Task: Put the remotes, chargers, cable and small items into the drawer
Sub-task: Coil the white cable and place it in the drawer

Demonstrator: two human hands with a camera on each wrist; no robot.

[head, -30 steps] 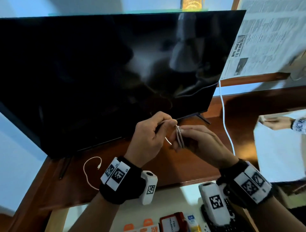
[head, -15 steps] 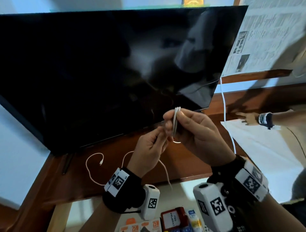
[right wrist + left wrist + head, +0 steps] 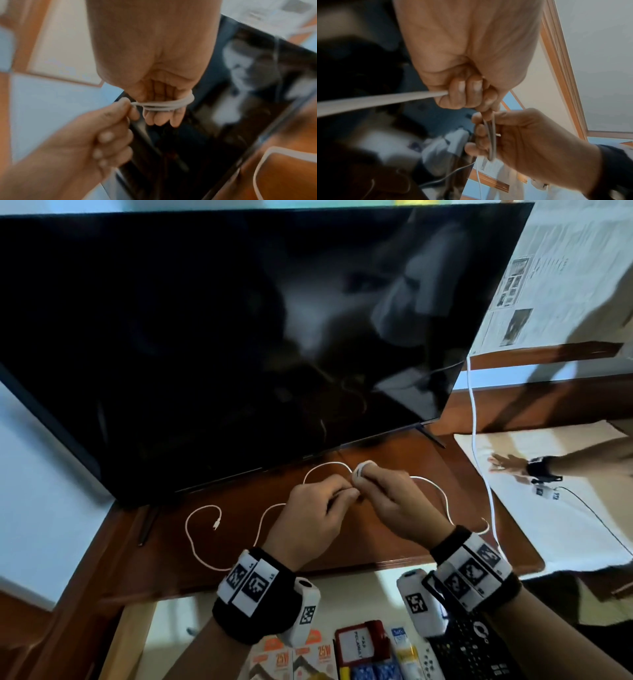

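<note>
On the wooden tabletop [image 3: 387, 546], far left, the loose end of the white cable [image 3: 197, 546] lies in a curl with its plug just short of the television [image 3: 239, 337]; from there it runs in loops toward the middle, where both hands meet above the wood; the left hand [image 3: 308, 522] has its fingers curled and pinches the cable between thumb and forefinger, the strand running out taut from that pinch in the left wrist view; just beside it, touching, the right hand [image 3: 394, 505] has several turns of the cable wound around its fingers [image 3: 161, 117], which are bent to keep the coil in place; a further loop trails off to the right on the tabletop. Below the table edge the open drawer [image 3: 137, 642] holds charger boxes [image 3: 291, 659], a red item and a black remote [image 3: 472, 652]. Farther right a second person's hand [image 3: 507, 465] rests flat on white paper [image 3: 565, 525].
</note>
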